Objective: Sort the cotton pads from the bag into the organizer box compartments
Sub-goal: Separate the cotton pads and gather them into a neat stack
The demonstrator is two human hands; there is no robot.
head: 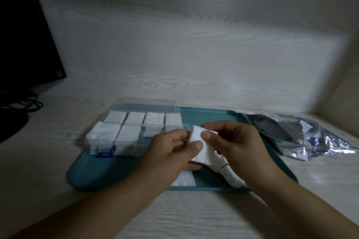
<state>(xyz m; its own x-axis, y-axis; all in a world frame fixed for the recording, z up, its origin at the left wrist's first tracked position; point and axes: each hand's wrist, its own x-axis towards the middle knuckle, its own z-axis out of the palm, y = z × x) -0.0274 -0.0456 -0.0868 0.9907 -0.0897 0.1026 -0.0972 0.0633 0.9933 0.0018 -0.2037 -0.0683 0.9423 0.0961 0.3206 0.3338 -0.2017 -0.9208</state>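
Evidently both hands, left hand (171, 147) and right hand (231, 141), pinched a cotton-pad stack (200, 147) beside the organizer box (136, 132); next, probably an unfilled compartment.

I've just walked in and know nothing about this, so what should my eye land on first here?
First, the two hands at centre: the left hand and right hand together hold a stack of white cotton pads over a teal tray. To their left, on the tray, sits a clear organizer box, most compartments already packed with pads. At right lies a crumpled silvery bag.
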